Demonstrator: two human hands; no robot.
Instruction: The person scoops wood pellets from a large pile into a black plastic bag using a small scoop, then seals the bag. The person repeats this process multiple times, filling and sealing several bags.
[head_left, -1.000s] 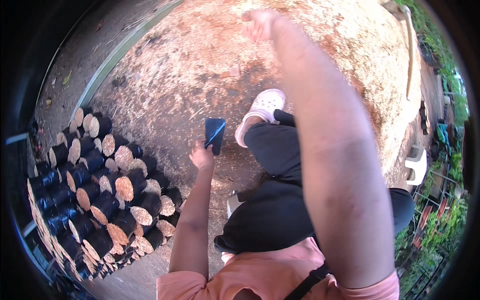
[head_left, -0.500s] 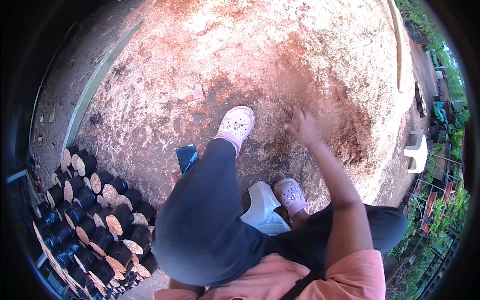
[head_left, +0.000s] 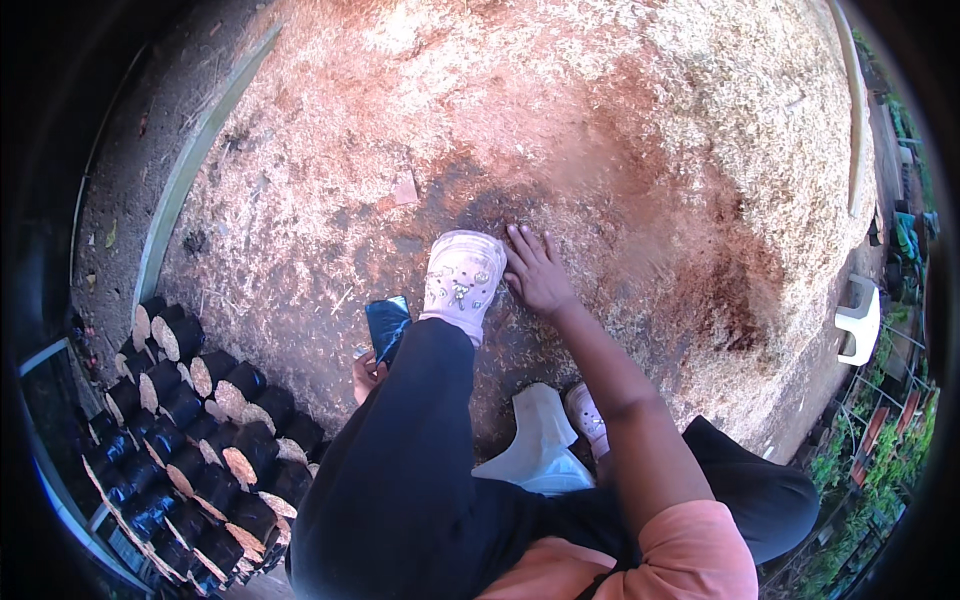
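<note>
Far L: stack of black-wrapped rolls (head_left: 180, 402), on their sides in rows, ends pale & flaky. Above it a long pale plank (head_left: 180, 178) borders the ground.

Next, L hand (head_left: 367, 378), partly hidden behind the L knee, fingers closed on the lower end of a flat black bag (head_left: 387, 325); how firmly, can't tell. Bag sits just L of the nearer pink clog (head_left: 462, 275), apart from it; height off the floor hard to judge. Looks thin, glossy, approx. rectangular, prob. plastic & prob. empty, w/ bluish sheen & a brighter strip along the top edge.

Moving R: R hand (head_left: 541, 278) is right beside the clog's toe end, palm down, fingers spread, nothing in it that I can see. Touching clog or floor? Can't tell. Hands well apart, clog btwn them.

Step in hand, my read: L hand minds the bag off to the side while R hand is busy low by the clog. Next move calls for R hand to come clear w/o catching the clog, & L hand to keep a light but sure hold, b/c film that thin prob. slips & creases easily.

Btwn the legs: white plastic seat (head_left: 537, 435), 2nd clog (head_left: 585, 412) beside it. Further R, loose pale shavings (head_left: 720, 140), then a white chair (head_left: 862, 318) near the edge.
</note>
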